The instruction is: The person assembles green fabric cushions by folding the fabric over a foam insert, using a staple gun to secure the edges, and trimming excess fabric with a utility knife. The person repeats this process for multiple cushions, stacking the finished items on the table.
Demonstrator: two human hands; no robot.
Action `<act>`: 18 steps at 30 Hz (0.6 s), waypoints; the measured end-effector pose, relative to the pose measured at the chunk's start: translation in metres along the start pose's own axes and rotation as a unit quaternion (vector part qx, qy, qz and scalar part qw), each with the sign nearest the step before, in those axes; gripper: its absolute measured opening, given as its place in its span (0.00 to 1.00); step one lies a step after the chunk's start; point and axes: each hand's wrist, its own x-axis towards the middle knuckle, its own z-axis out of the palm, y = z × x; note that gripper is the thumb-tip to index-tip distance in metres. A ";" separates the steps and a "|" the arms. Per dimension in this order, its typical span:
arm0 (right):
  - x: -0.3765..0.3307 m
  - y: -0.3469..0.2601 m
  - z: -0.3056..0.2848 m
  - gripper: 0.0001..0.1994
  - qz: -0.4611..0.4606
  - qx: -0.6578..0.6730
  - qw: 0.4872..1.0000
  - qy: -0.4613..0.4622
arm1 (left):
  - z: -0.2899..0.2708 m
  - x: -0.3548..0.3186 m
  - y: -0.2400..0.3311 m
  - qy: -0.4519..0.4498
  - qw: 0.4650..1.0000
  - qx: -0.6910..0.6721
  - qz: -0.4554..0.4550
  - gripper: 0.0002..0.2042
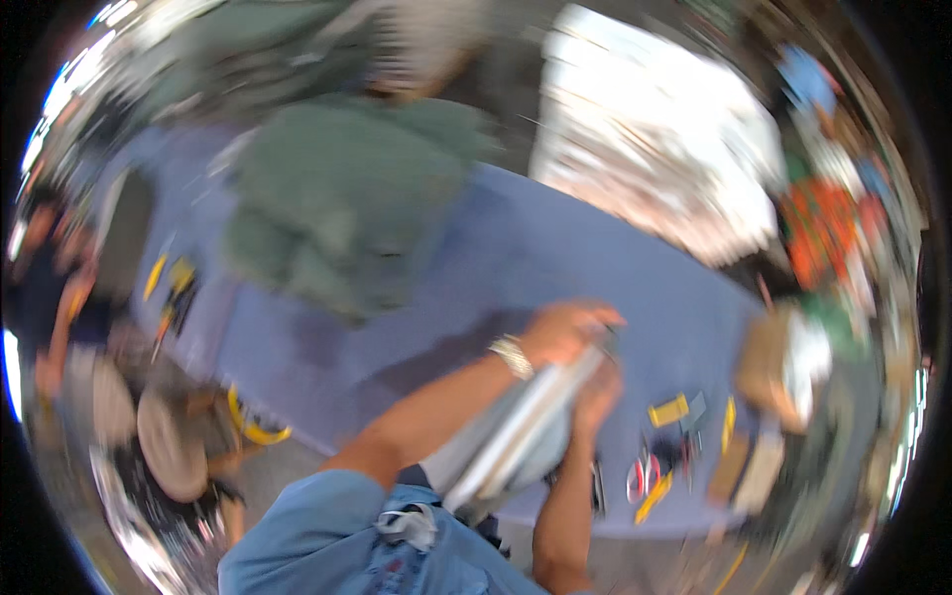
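Head view, and it is blurring badly, so the camera is swinging as we look. The left hand [567, 330] is curling over the top end of a long grey, rolled-looking bundle [521, 431], fingers wrapped down around it, a metal watch band [512, 356] showing at the wrist. The right hand [595, 392] is coming up from below and pressing against the same bundle's far side; whether its fingers are closing fully round it I cannot tell through the smear. The bundle is slanting from the hands down toward the person's chest, hanging over the near edge of the blue-covered table [516, 248].

Judging the handling: with a long, floppy load like this, both hands are wanting a firm, spread grip, and the lower end is looking unsupported, so it could be sagging or slipping. Bringing one hand lower would probably be steadying it.

Around the hands: a heap of green cloth [347, 213] is lying well apart, across the table. Just to the right of the hands, small tools [666, 451], some yellow, are scattered near the table edge, close enough to be getting swept off by a swinging end. At the far left, another person [59, 297] is sitting; details are too blurred to make out.
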 end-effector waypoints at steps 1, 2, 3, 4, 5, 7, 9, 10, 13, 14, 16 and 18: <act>0.005 -0.016 0.003 0.16 0.041 0.100 0.994 0.005 | 0.002 -0.001 -0.007 -0.014 1.000 -0.022 0.014 0.25; -0.003 0.011 -0.013 0.18 0.037 0.031 0.998 -0.042 | 0.011 0.001 -0.007 0.000 0.998 0.043 0.039 0.23; -0.004 0.008 -0.022 0.19 0.068 -0.016 0.998 -0.007 | 0.024 0.003 -0.007 -0.006 0.998 0.025 0.052 0.23; -0.003 0.003 -0.028 0.20 0.098 -0.058 0.993 0.019 | 0.036 0.003 -0.004 0.007 0.997 0.042 0.062 0.20; 0.000 -0.022 -0.028 0.20 0.160 -0.040 0.986 0.011 | 0.042 0.001 0.002 0.019 0.997 0.063 0.038 0.18; 0.004 -0.043 -0.028 0.21 0.180 -0.030 0.983 -0.005 | 0.053 0.003 0.007 0.056 0.994 0.090 0.036 0.14; 0.008 -0.042 -0.035 0.21 0.096 -0.035 0.994 -0.035 | 0.061 0.012 0.001 0.120 0.984 0.108 0.068 0.12; 0.011 -0.038 -0.040 0.21 0.108 -0.052 0.991 -0.054 | 0.053 0.012 0.008 0.080 0.983 0.153 0.061 0.10; 0.015 -0.036 -0.050 0.20 0.109 -0.061 0.988 -0.089 | 0.055 0.021 0.005 0.123 0.966 0.194 0.120 0.09; 0.017 -0.039 -0.052 0.20 0.109 -0.059 0.988 -0.096 | 0.054 0.026 0.004 0.105 0.965 0.200 0.131 0.09; 0.020 -0.018 -0.058 0.20 0.119 -0.029 0.988 -0.097 | 0.052 0.033 0.000 0.062 0.964 0.214 0.148 0.09; 0.034 0.006 -0.071 0.21 0.139 -0.039 0.978 -0.152 | 0.045 0.037 0.003 0.036 0.961 0.234 0.142 0.09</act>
